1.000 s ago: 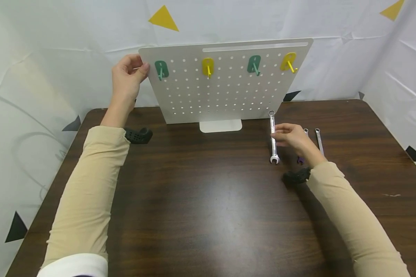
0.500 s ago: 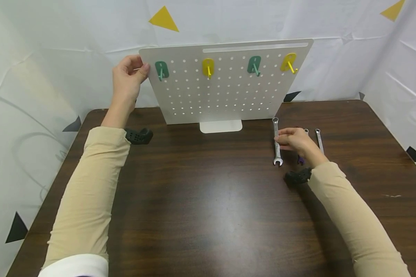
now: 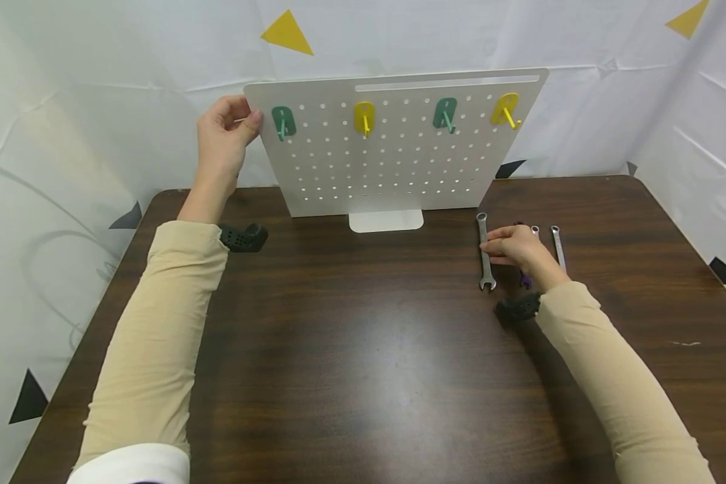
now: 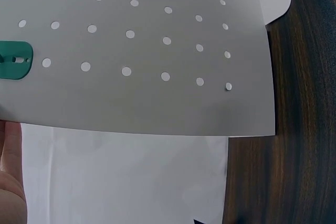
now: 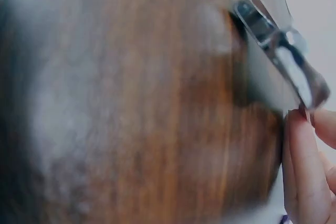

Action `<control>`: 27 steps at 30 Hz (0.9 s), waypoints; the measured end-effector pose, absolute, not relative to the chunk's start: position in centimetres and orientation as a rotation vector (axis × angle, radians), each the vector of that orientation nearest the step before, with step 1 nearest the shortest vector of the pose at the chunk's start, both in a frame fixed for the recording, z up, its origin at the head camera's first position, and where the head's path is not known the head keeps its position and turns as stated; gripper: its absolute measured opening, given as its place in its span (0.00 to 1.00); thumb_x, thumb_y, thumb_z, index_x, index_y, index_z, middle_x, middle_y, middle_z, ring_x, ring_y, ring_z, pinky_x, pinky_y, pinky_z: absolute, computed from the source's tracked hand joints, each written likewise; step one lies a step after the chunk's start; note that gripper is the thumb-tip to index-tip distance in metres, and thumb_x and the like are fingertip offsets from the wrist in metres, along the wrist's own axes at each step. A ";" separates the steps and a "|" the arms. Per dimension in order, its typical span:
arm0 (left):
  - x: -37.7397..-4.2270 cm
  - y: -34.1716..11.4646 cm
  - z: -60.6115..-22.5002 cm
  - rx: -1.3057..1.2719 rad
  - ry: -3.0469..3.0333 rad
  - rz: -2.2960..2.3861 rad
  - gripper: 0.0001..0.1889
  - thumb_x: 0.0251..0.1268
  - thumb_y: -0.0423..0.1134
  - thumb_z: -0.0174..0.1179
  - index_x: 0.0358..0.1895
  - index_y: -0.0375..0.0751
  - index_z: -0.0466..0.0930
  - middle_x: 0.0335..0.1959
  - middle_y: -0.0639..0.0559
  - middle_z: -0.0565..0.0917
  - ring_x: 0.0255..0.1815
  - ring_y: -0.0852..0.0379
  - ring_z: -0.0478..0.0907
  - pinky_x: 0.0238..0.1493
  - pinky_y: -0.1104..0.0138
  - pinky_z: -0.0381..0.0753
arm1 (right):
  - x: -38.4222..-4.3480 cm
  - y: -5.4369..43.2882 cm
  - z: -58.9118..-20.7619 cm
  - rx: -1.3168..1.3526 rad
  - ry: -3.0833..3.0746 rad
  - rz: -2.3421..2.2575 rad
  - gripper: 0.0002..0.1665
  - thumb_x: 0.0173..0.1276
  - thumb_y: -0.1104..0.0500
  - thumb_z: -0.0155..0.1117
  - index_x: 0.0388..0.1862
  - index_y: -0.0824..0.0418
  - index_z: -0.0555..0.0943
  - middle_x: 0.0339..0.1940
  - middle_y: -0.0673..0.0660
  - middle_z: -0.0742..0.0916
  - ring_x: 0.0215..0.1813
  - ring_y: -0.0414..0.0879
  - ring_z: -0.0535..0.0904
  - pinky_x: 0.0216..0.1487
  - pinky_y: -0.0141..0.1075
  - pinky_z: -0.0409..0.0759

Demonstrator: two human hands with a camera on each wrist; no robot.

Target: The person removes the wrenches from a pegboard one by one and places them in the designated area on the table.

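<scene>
A silver combination wrench (image 3: 485, 259) is pinched at its middle by my right hand (image 3: 514, 250), close over the table just right of the pegboard. Its ring end points away and its open jaw end toward me. In the right wrist view the wrench (image 5: 286, 56) looks large and blurred, with the fingertips (image 5: 302, 135) at its side. My left hand (image 3: 224, 138) grips the upper left edge of the white pegboard (image 3: 393, 161), thumb in front. Two green hooks and two yellow hooks (image 3: 364, 119) sit in a row along the board's top.
Beyond my right hand lie another silver wrench (image 3: 558, 246) and one partly hidden beside it, with a purple wrench end (image 3: 525, 281) showing below the fingers. The board stands on a white foot (image 3: 386, 221) on the dark wooden table (image 3: 339, 349). White cloth hangs behind.
My right hand has brought the wrench a little to the right and toward me, lower over the table. The left hand stays on the board's edge.
</scene>
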State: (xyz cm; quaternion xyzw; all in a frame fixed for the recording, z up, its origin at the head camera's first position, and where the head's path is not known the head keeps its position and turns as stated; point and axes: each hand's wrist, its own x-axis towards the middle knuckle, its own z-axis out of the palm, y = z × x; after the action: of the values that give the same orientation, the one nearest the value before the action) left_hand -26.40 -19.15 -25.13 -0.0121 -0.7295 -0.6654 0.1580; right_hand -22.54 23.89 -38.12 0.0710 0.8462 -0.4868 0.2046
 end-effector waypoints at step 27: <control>-26.4 -19.2 -25.3 -0.039 -2.063 -1.935 0.09 0.62 0.36 0.62 0.45 0.44 0.80 0.37 0.60 0.77 0.42 0.65 0.77 0.63 0.66 0.77 | -22.5 23.3 -37.8 0.235 2.476 -1.294 0.26 0.66 0.67 0.61 0.58 0.82 0.68 0.34 0.55 0.82 0.26 0.31 0.77 0.35 0.25 0.85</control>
State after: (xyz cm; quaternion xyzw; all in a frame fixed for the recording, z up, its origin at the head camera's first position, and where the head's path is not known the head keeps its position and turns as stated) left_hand -26.40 -19.19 -25.28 -0.0135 -0.7205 -0.6757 0.1556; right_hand -22.47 23.35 -37.80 0.0827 0.8706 -0.4549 0.1681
